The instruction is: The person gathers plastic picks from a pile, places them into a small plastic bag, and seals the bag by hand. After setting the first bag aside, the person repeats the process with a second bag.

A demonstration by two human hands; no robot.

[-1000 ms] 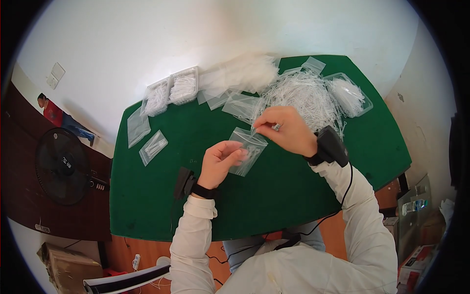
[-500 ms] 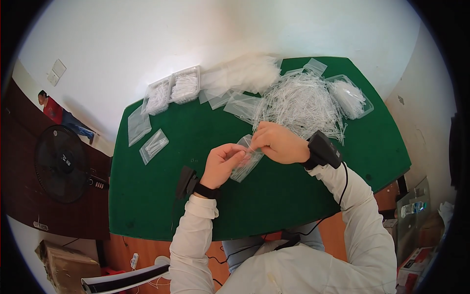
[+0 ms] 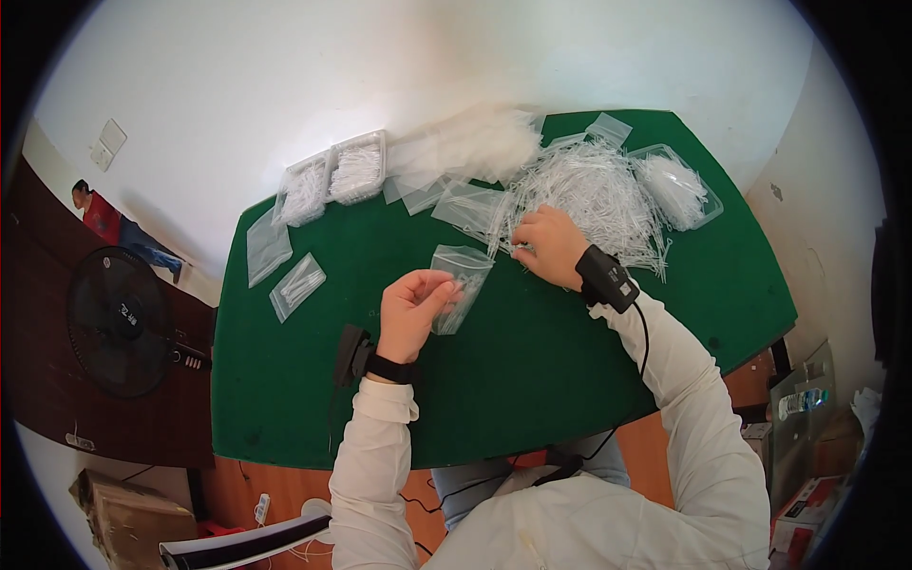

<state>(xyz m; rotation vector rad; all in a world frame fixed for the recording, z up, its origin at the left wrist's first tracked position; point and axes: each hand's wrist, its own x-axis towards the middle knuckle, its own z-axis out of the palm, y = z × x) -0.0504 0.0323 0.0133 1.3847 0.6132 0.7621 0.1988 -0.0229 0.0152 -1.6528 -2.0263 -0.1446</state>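
Observation:
My left hand [image 3: 410,309] pinches a small clear zip bag [image 3: 467,275] between thumb and fingers, over the near middle of the green table. Some thin pale pieces show faintly inside it. My right hand [image 3: 553,249] is at the near left edge of a large heap of thin, clear plastic sticks [image 3: 594,195]. Its fingers are curled and the thumb lies close to them; whatever is between the fingertips is too small to make out. Left of the heap lies a flat clear bag with similar sticks [image 3: 472,207].
Two clear tubs [image 3: 357,169] of white sticks stand at the back left, beside a pile of empty bags [image 3: 484,142]. A filled small bag [image 3: 298,286] and a flat bag [image 3: 269,247] lie at left. Another tub [image 3: 676,190] sits right of the heap. A black fan [image 3: 119,318] is beyond the left edge.
My right hand has left the bag's mouth and moved up and right to the heap. My left hand has shifted slightly left, and the bag now stands more upright in it.

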